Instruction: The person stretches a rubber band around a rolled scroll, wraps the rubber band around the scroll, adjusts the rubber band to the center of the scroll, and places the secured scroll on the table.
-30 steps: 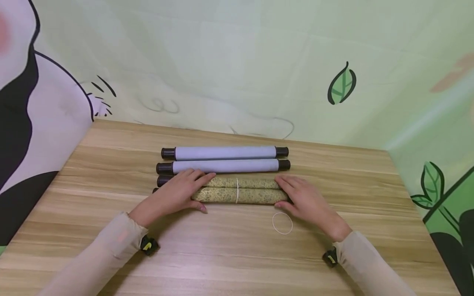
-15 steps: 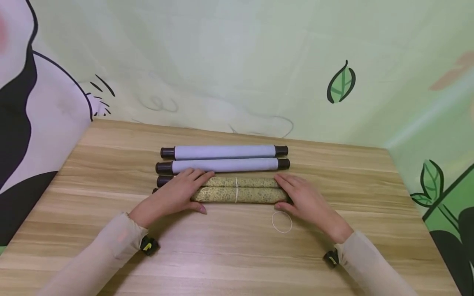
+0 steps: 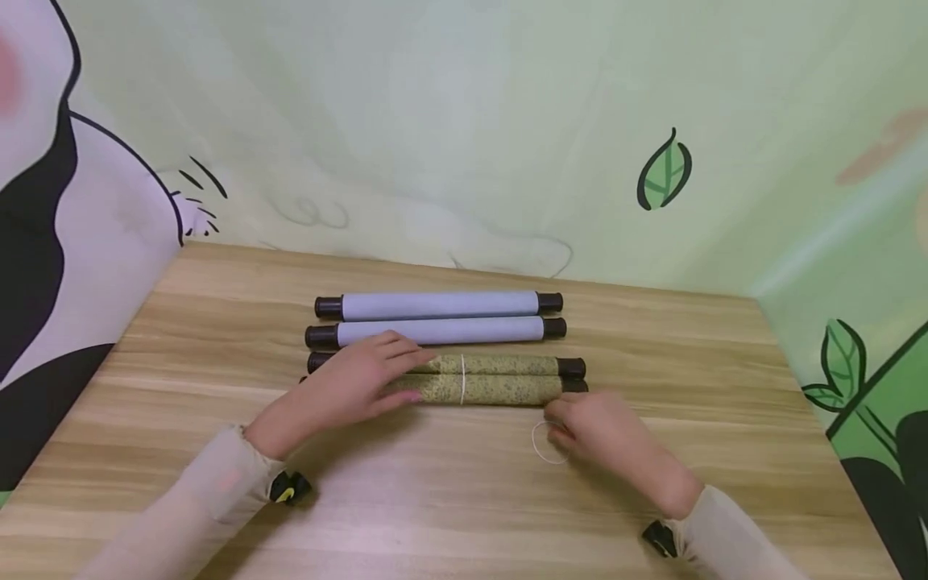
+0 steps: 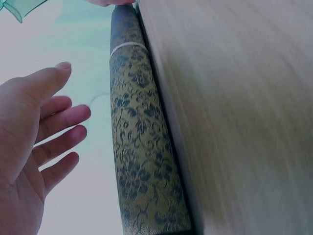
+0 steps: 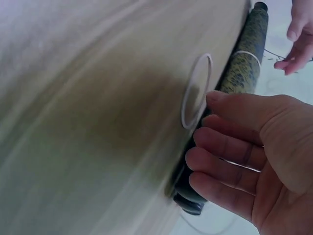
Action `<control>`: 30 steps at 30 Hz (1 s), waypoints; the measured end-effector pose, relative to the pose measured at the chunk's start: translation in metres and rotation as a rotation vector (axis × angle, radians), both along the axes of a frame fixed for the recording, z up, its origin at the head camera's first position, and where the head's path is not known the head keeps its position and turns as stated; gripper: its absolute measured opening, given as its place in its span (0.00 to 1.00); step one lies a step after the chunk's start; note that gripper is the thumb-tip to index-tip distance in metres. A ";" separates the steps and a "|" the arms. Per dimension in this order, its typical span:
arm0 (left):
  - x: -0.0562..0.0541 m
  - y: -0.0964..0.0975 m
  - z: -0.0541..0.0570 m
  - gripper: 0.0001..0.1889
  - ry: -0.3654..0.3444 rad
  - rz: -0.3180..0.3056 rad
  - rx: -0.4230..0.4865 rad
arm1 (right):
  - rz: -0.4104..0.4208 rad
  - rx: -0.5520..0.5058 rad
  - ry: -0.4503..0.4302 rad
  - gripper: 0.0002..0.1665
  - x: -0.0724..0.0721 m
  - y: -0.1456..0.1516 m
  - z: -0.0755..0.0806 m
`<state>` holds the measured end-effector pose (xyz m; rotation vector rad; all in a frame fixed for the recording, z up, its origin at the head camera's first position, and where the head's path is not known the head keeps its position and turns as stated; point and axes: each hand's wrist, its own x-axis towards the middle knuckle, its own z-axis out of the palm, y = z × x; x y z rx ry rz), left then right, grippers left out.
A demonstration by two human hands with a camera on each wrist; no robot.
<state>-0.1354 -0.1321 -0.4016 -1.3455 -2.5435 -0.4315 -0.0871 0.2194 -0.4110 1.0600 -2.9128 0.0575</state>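
A: What lies at the centre?
B: Two olive-gold, floral-patterned scrolls (image 3: pixel 511 390), side by side on the wood-grain tabletop (image 3: pixel 435 499). Their covering looks like woven brocade, with dark blossoms and curling stems.
A: And their ends?
B: Dark, smooth, cylindrical knobs (image 3: pixel 570 368); those on the left are partly hidden by the left hand (image 3: pixel 358 379).
A: What binds the pair?
B: A thin white band (image 3: pixel 463 379), wrapped around both near the middle.
A: How is that left hand?
B: Relaxed, fingers slightly bent and thumb apart, over the scrolls' left part. The left wrist view shows a gap above the near scroll; I can't tell whether a fingertip touches the far one.
A: The right hand (image 3: pixel 609 439)?
B: Loosely bent, thumb and fingers unclenched, at a loose, slim white loop (image 5: pixel 184 105) just in front of the scrolls. Whether it touches the loop, I can't tell.
A: Further out?
B: Two smooth, pale blue scrolls (image 3: pixel 438 305) with dark knobs lie behind, roughly parallel. Beyond hangs a pale green, softly creased backdrop (image 3: pixel 435 145) with a printed leaf (image 3: pixel 664 171).
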 end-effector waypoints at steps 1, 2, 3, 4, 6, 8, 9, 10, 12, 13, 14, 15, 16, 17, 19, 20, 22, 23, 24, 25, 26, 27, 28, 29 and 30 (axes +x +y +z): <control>0.001 0.002 -0.001 0.27 0.015 -0.018 0.002 | -0.005 0.010 -0.011 0.06 0.001 -0.001 -0.001; 0.002 0.003 -0.002 0.26 0.023 -0.029 0.002 | -0.007 0.017 -0.017 0.05 0.002 -0.001 -0.003; 0.003 0.005 -0.004 0.25 0.027 -0.036 0.003 | -0.009 0.020 -0.018 0.05 0.003 -0.002 -0.004; 0.004 0.005 -0.006 0.24 0.029 -0.037 0.004 | -0.011 0.020 -0.020 0.05 0.003 -0.002 -0.005; 0.006 0.007 -0.007 0.23 0.028 -0.033 0.002 | -0.013 0.020 -0.011 0.06 0.004 -0.004 -0.007; 0.007 0.008 -0.007 0.22 0.025 -0.032 0.002 | -0.018 0.021 -0.007 0.08 0.004 -0.005 -0.008; 0.007 0.009 -0.007 0.22 0.025 -0.032 0.002 | -0.020 0.023 -0.008 0.08 0.003 -0.005 -0.009; 0.008 0.009 -0.007 0.22 0.025 -0.035 0.000 | -0.022 0.023 -0.012 0.08 0.003 -0.006 -0.009; 0.008 0.011 -0.006 0.22 0.029 -0.043 -0.005 | -0.032 0.011 -0.025 0.07 0.003 -0.005 -0.008; 0.009 0.011 -0.006 0.22 0.031 -0.046 -0.008 | -0.042 -0.003 -0.038 0.07 0.003 -0.005 -0.007; 0.009 0.012 -0.006 0.22 0.032 -0.050 -0.007 | -0.053 -0.021 -0.049 0.06 0.003 -0.004 -0.004; 0.009 0.012 -0.006 0.22 0.033 -0.054 -0.009 | -0.059 -0.042 -0.056 0.06 0.002 -0.003 -0.001; 0.009 0.013 -0.005 0.21 0.032 -0.057 -0.009 | -0.060 -0.064 -0.064 0.05 0.000 -0.003 0.003; 0.009 0.014 -0.005 0.21 0.030 -0.062 -0.007 | -0.061 -0.088 -0.074 0.05 -0.001 -0.003 0.007; 0.010 0.017 -0.002 0.21 0.025 -0.078 0.006 | -0.063 -0.132 -0.094 0.06 -0.006 -0.004 0.016; 0.010 0.020 -0.001 0.21 0.026 -0.087 0.013 | -0.059 -0.155 -0.103 0.06 -0.008 -0.005 0.019; 0.012 0.027 0.002 0.21 0.022 -0.102 0.019 | -0.049 -0.196 -0.125 0.06 -0.011 -0.009 0.026; 0.013 0.032 0.004 0.21 0.018 -0.109 0.020 | -0.050 -0.215 -0.136 0.06 -0.013 -0.012 0.028; 0.014 0.037 0.005 0.21 0.011 -0.111 0.013 | -0.049 -0.229 -0.140 0.06 -0.014 -0.015 0.030; 0.016 0.042 0.005 0.22 0.007 -0.111 0.006 | -0.043 -0.242 -0.145 0.05 -0.014 -0.018 0.032; 0.017 0.046 0.006 0.22 -0.005 -0.102 -0.008 | -0.033 -0.251 -0.145 0.05 -0.015 -0.022 0.034; 0.019 0.051 0.006 0.23 -0.018 -0.098 -0.014 | -0.026 -0.257 -0.150 0.04 -0.015 -0.025 0.035; 0.020 0.055 0.007 0.24 -0.024 -0.089 -0.020 | -0.020 -0.263 -0.155 0.03 -0.015 -0.028 0.036; 0.022 0.059 0.007 0.25 -0.023 -0.080 -0.021 | -0.014 -0.270 -0.161 0.03 -0.015 -0.031 0.037; 0.023 0.062 0.007 0.26 -0.021 -0.071 -0.023 | -0.010 -0.277 -0.168 0.03 -0.015 -0.034 0.038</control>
